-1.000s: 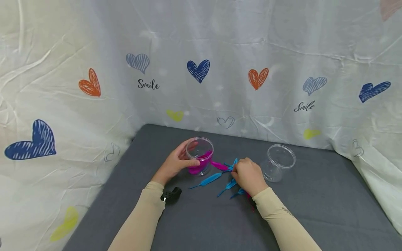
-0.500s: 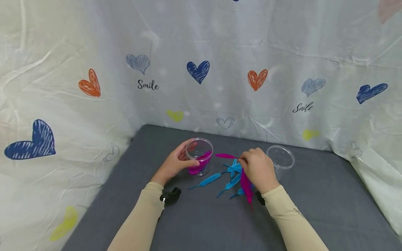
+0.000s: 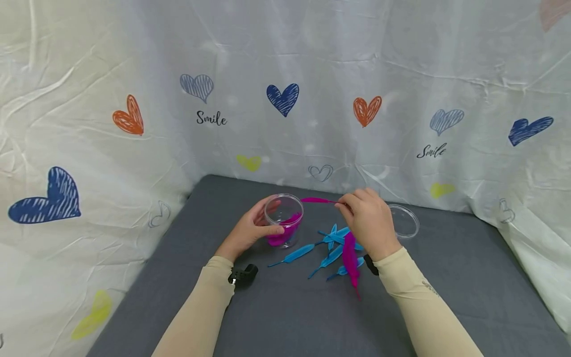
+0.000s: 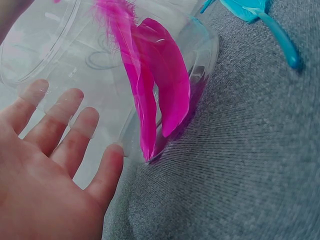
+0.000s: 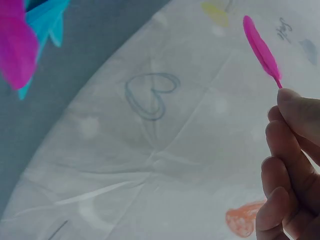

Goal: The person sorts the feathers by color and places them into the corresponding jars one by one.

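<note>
My left hand (image 3: 248,229) holds a clear plastic jar (image 3: 284,208) upright on the table, thumb in front and fingers behind. Pink feathers (image 4: 167,85) lie inside the jar, showing through its wall in the left wrist view. Between thumb and forefinger, my right hand (image 3: 370,223) pinches the quill of another pink feather (image 5: 262,47). This feather is raised above the table, its tip pointing left toward the jar's rim. Below the right hand, several blue feathers (image 3: 298,254) lie on the table, with one loose pink feather (image 3: 350,258) across them.
A second clear jar (image 3: 407,220) stands at the right, partly hidden behind my right hand. Dark grey cloth covers the table (image 3: 285,312). A white curtain (image 3: 321,134) printed with hearts hangs along the back and sides.
My right hand has lifted the pink feather off the pile, moving first rightward and then up. The loose pink feather has come into fuller view. My left hand keeps its hold on the jar.
</note>
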Available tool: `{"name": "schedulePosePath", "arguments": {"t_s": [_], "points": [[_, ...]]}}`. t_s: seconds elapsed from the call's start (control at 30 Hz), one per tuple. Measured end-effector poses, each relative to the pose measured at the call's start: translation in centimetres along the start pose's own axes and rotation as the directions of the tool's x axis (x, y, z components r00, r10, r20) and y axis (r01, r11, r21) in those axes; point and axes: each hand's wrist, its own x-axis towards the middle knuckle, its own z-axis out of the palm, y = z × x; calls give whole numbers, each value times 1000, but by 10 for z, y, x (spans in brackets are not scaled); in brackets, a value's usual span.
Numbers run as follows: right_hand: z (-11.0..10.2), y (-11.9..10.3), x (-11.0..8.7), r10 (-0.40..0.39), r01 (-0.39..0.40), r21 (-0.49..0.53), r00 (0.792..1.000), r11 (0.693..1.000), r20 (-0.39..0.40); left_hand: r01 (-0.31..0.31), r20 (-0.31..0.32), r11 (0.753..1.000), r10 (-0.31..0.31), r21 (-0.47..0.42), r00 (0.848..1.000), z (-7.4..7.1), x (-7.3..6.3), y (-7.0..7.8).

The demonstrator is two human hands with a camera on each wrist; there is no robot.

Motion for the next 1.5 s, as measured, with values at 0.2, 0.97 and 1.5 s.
{"name": "schedulePosePath", "arguments": {"t_s": [0.2,0.97,1.5], "points": [[7,-13,12,-29,28,13,999,1000,26,6,-2,1000,-6,11,1000,-1,0,-2],[53,-44,29,-111,128,-65,968,990,227,-12,16,1000,12,-14,1000,2,1,0],[41,-32,2,-51,63,-43,969,997,241,-34,14,999,34,-27,999,1,1,1]]}}
